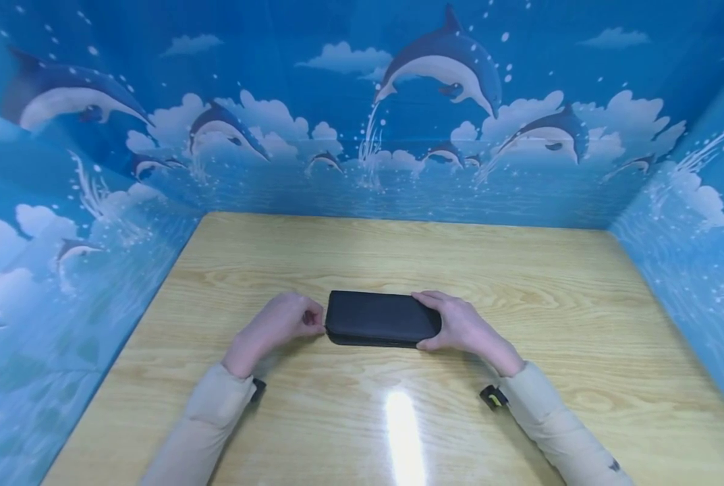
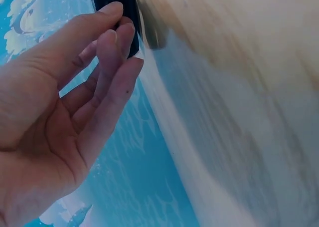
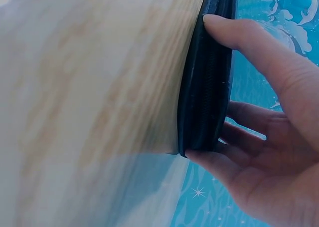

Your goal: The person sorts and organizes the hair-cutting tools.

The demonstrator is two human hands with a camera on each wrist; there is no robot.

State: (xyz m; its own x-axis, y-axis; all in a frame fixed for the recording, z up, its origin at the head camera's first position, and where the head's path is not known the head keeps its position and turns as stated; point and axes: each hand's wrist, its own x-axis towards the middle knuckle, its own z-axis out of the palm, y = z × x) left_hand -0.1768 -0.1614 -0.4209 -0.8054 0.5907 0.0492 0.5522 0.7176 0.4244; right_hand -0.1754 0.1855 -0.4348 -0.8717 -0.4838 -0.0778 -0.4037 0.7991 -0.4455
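A long black zip-around wallet (image 1: 382,316) lies flat on the wooden table, its long side running left to right. The right hand (image 1: 455,325) grips its right end, thumb on the near edge and fingers round the far edge. Zipper teeth (image 3: 209,82) run along the wallet's side in the right wrist view. At the near left corner, the left hand (image 1: 285,317) pinches the zipper pull between thumb and bent fingers, which hide most of it. In the left wrist view the fingertips (image 2: 112,8) overlap the wallet's dark end (image 2: 130,17).
The light wood table (image 1: 398,253) meets a blue dolphin-print backdrop (image 1: 362,182) at its back and sides. Bright glare (image 1: 405,435) falls on the near part. Small dark devices sit at both sleeve cuffs, the right one (image 1: 493,397) showing more.
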